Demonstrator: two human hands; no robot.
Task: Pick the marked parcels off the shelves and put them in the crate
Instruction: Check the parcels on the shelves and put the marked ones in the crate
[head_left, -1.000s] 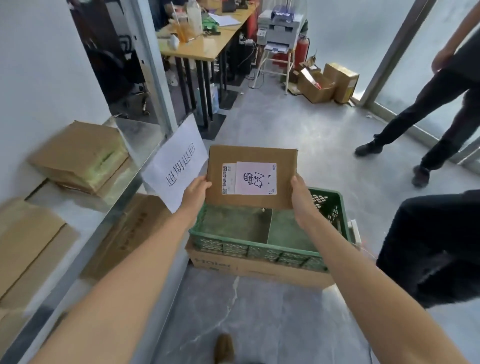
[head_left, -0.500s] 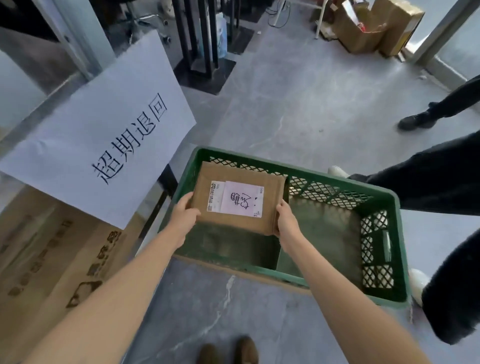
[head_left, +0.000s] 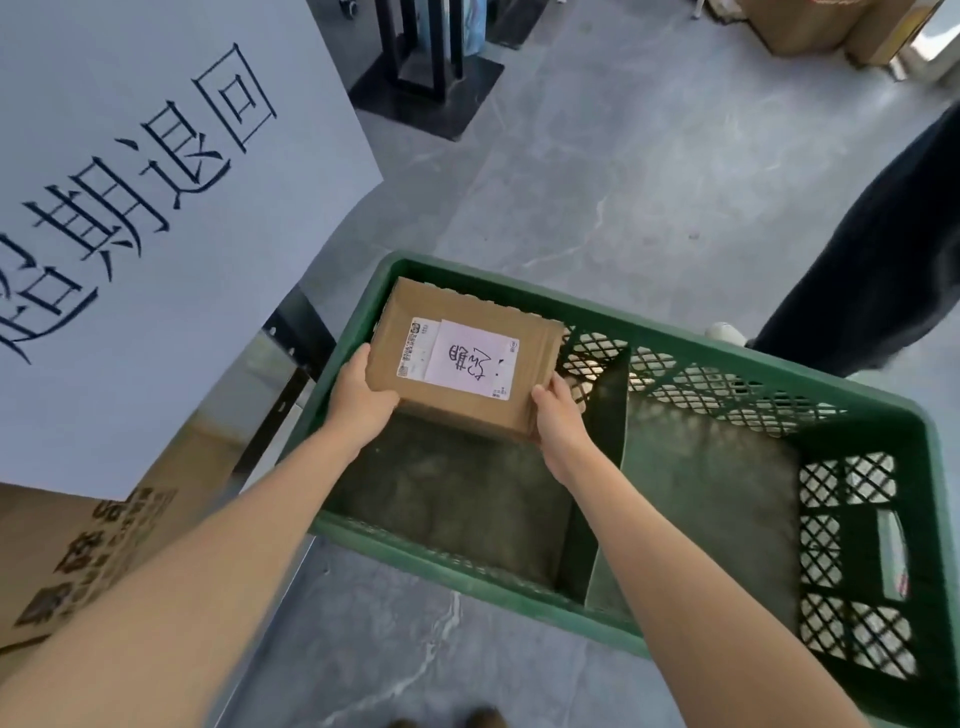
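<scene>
Now, inside the green crate (head_left: 467, 574), you hold the marked parcel (head_left: 467, 364) label up over the far corner of the left compartment, not yet set down. Your left grip (head_left: 358, 400) clasps its near left corner. Your right grip (head_left: 558, 421) curls round its near right corner, close to the divider (head_left: 605, 467).

Let go from here and the parcel could well drop tilted, catching an edge on the far wall or the divider. Your right fingers, between box and divider, risk a pinch.

A white sign (head_left: 156, 208) hangs close on the left, and a bystander's dark leg (head_left: 857, 260) stands beyond the crate.

A second ago the parcel stood upright above the crate, label facing you; half a second ago it had tipped nearly flat about the rim. It is now lower, within the walls, both grips unchanged.
</scene>
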